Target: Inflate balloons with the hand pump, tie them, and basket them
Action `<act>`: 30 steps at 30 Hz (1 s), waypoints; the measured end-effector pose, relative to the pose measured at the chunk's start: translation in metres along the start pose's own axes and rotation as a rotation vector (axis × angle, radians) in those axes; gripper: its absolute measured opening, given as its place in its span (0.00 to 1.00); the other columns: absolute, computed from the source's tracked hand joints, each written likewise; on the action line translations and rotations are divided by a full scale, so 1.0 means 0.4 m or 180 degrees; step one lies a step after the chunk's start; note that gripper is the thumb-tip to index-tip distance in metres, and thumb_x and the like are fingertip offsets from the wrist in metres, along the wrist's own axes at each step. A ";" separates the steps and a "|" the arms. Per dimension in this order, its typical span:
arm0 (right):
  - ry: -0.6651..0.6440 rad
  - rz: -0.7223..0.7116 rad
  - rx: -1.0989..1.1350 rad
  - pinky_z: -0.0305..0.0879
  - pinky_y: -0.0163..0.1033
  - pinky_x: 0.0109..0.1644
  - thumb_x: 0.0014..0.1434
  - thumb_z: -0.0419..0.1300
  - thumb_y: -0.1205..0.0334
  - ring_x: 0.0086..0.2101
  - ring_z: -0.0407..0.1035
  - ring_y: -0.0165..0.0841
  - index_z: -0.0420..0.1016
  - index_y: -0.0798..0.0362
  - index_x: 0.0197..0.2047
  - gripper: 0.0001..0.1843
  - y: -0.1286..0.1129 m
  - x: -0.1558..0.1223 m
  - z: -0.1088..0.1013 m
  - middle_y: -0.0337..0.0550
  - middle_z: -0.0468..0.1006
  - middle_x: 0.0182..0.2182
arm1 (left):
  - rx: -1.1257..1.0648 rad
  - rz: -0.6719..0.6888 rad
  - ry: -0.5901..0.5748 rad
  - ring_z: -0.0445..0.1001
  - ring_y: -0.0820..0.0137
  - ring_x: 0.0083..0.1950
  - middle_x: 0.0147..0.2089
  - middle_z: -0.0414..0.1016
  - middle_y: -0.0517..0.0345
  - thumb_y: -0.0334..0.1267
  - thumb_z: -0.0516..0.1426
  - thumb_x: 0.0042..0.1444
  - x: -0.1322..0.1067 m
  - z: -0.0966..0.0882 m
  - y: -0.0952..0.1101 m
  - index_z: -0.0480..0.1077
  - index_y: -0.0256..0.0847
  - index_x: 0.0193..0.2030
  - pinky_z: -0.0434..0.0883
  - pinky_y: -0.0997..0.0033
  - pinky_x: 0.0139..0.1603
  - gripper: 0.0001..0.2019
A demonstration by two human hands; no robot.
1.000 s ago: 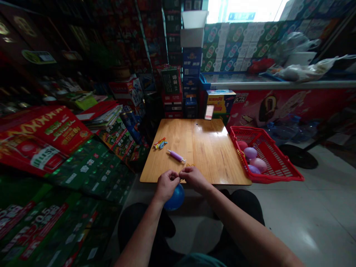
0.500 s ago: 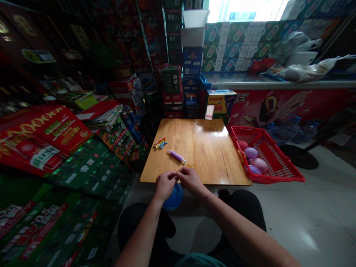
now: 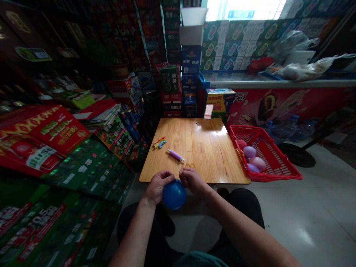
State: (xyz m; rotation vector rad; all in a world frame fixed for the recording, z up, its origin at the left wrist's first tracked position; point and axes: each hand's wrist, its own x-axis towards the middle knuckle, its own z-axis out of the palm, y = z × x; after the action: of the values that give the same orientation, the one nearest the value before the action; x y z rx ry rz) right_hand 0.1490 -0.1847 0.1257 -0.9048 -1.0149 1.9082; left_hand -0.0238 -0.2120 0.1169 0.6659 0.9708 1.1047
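At the near edge of the table [image 3: 211,148], a blue balloon [image 3: 174,195] is pinched by the left hand [image 3: 156,186]. Beside it, the right hand [image 3: 194,181] is curled; its grip cannot be told.

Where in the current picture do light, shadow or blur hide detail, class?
Head view: the window is blown out to white; head view: glare whitens the far right of the wooden table and patches the floor; head view: green boxes at left are dim and soft; head view: the blue balloon shows clearly, its neck less so.
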 end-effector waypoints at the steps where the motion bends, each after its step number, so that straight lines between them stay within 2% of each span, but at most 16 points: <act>1: -0.0053 -0.0001 -0.0046 0.42 0.31 0.20 0.42 0.57 0.64 0.16 0.49 0.23 0.65 0.53 0.23 0.04 -0.002 -0.002 0.001 0.31 0.59 0.15 | -0.0059 -0.0059 0.0005 0.72 0.75 0.31 0.31 0.75 0.59 0.35 0.70 0.43 0.000 0.000 0.002 0.74 0.36 0.34 0.67 0.75 0.35 0.13; 7: -0.0167 -0.0117 -0.0459 0.44 0.30 0.22 0.44 0.59 0.65 0.18 0.51 0.23 0.68 0.54 0.24 0.02 -0.010 -0.012 -0.001 0.31 0.59 0.15 | -0.0229 -0.0232 0.0162 0.71 0.75 0.28 0.28 0.74 0.59 0.36 0.70 0.42 0.006 0.000 -0.001 0.74 0.35 0.33 0.66 0.76 0.32 0.13; 13: 0.0062 -0.0245 -0.0989 0.47 0.31 0.24 0.47 0.59 0.64 0.20 0.53 0.24 0.68 0.54 0.24 0.04 0.003 -0.010 -0.016 0.32 0.61 0.17 | -0.0231 -0.0308 0.0175 0.74 0.72 0.31 0.30 0.76 0.55 0.36 0.69 0.42 0.011 -0.002 0.002 0.74 0.36 0.31 0.69 0.73 0.35 0.12; 19: 0.0484 -0.0667 -0.1788 0.54 0.32 0.29 0.52 0.63 0.59 0.25 0.60 0.27 0.72 0.54 0.30 0.07 0.015 -0.010 0.001 0.35 0.69 0.23 | 0.0083 -0.0002 0.0324 0.74 0.72 0.30 0.30 0.77 0.57 0.38 0.70 0.40 0.013 0.023 -0.002 0.74 0.36 0.32 0.69 0.72 0.35 0.14; 22: 0.0596 -0.0880 -0.2197 0.55 0.33 0.31 0.55 0.61 0.58 0.27 0.63 0.28 0.73 0.54 0.28 0.09 0.022 -0.004 0.004 0.37 0.71 0.24 | 0.0314 0.0250 0.0453 0.74 0.71 0.31 0.31 0.77 0.57 0.39 0.71 0.40 0.018 0.037 -0.005 0.74 0.36 0.33 0.70 0.71 0.36 0.15; 27: 0.0977 -0.0893 -0.1989 0.56 0.33 0.30 0.55 0.61 0.59 0.27 0.64 0.29 0.74 0.54 0.28 0.08 0.039 0.012 -0.009 0.38 0.71 0.24 | 0.0923 0.0727 0.0851 0.76 0.66 0.42 0.41 0.80 0.52 0.41 0.70 0.42 0.014 0.048 0.007 0.77 0.37 0.43 0.70 0.68 0.45 0.20; 30: 0.0993 -0.0826 -0.1751 0.57 0.32 0.30 0.54 0.61 0.58 0.27 0.65 0.29 0.75 0.54 0.29 0.09 0.046 0.016 -0.016 0.38 0.72 0.24 | 0.1600 0.0888 0.0844 0.77 0.61 0.45 0.42 0.81 0.49 0.43 0.68 0.45 0.002 0.056 0.015 0.80 0.37 0.39 0.70 0.65 0.48 0.15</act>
State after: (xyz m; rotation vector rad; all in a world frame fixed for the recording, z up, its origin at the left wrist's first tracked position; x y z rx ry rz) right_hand 0.1460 -0.1840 0.1053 -1.2596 -1.4098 1.2380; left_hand -0.0061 -0.2086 0.1318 1.1062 1.4385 1.2216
